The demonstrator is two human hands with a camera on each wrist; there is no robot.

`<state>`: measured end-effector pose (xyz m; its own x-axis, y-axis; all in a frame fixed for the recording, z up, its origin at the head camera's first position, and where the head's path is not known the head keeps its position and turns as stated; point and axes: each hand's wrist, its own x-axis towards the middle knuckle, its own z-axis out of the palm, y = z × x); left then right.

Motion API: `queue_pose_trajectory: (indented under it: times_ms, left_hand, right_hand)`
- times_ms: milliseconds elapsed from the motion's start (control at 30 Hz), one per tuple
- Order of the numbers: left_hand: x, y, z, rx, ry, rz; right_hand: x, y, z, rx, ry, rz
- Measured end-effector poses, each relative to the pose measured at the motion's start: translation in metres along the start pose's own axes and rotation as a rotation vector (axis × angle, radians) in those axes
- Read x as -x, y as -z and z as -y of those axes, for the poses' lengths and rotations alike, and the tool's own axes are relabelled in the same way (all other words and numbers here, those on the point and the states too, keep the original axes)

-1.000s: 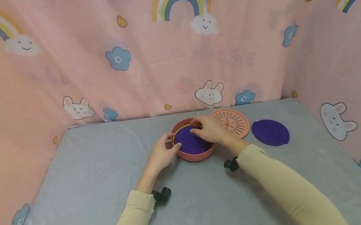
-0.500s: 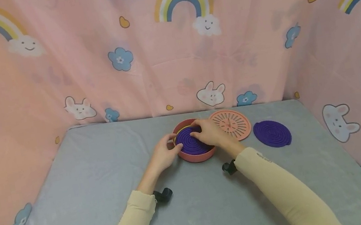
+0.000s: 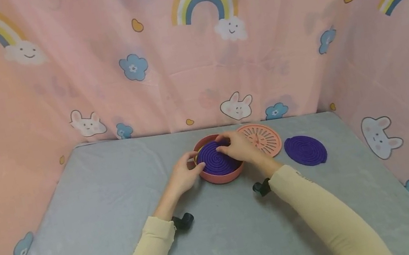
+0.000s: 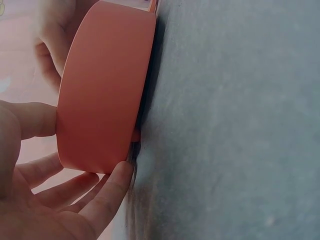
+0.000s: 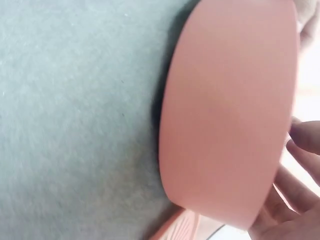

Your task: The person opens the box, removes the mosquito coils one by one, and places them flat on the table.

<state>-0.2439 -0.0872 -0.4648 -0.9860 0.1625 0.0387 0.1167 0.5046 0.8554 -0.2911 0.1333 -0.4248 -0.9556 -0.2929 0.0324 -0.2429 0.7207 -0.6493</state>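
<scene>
A round coral holder [image 3: 223, 178] stands on the grey table. In it lies a purple spiral-grooved coaster [image 3: 216, 161], with a yellow edge [image 3: 196, 157] showing beneath at its left. My left hand [image 3: 184, 175] grips the holder's left side, thumb over the rim by the coaster; in the left wrist view its fingers [image 4: 112, 187] spread around the outer wall [image 4: 105, 90]. Along the far right rim, my right hand [image 3: 240, 147] pinches the coaster's edge between thumb and fingers. From the right wrist view, the holder's wall [image 5: 230, 110] hides the coaster.
Just right of the holder lies a slotted coral disc [image 3: 261, 138], partly behind the right hand. A second purple spiral coaster [image 3: 306, 150] lies flat farther right. A pink patterned curtain [image 3: 176, 82] lines the back and sides of the table.
The purple coaster in the holder has shifted slightly toward the far side and covers more of the yellow edge. Both hands stay at the holder, nearly where they were.
</scene>
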Motion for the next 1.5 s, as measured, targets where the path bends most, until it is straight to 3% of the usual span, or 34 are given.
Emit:
queue_pose_trajectory:
  times_ms: [333,567,767,1133,1333,1500]
  left_hand:
    - [0.0,-0.001,0.0,0.015,0.003,0.008]
    - [0.001,-0.002,-0.002,0.011,-0.001,0.011]
    - [0.0,-0.002,0.0,0.012,-0.008,0.008]
    - [0.001,0.001,-0.004,0.008,-0.014,0.008]
    - [0.001,0.0,-0.003,0.009,-0.017,0.001]
    - [0.002,0.0,-0.002,0.006,-0.018,0.001]
  right_hand:
    - [0.003,0.018,-0.002,-0.109,-0.097,0.013]
    - [0.008,0.024,-0.006,-0.169,-0.089,0.059]
    - [0.015,0.03,-0.007,-0.231,-0.146,0.043]
    - [0.035,0.053,0.001,-0.345,-0.149,-0.007]
    - [0.045,0.063,-0.004,-0.303,-0.123,-0.039]
    - [0.052,0.069,-0.01,-0.343,-0.091,-0.047]
